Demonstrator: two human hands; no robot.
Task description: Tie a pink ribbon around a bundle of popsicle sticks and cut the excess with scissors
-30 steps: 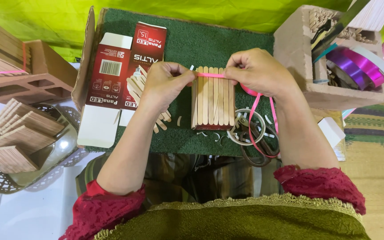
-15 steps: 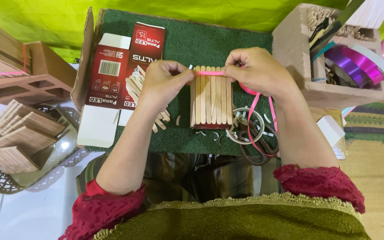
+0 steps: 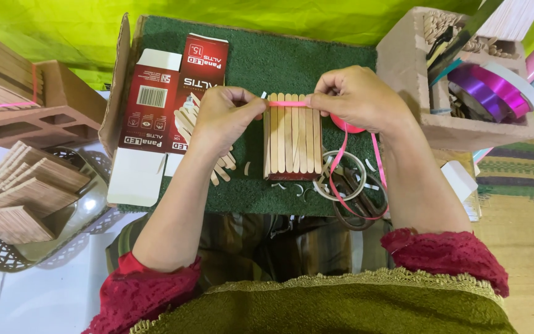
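On the green mat (image 3: 279,55), the pink ribbon (image 3: 288,104) is still pinched across the stick panel (image 3: 293,139) by the left hand (image 3: 224,117) and right hand (image 3: 356,99); purple ribbon rolls (image 3: 486,89) are held in the cardboard box (image 3: 403,68).

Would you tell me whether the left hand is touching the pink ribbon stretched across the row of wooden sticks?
Touching: the head view shows the left hand pinching the pink ribbon at the stick panel's left edge.

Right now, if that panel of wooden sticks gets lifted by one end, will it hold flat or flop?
The stick panel probably stays fairly stiff: its sticks lie edge to edge, seemingly joined. Likely light, being thin wood. The pink ribbon trailing from it looks floppy and may snag.
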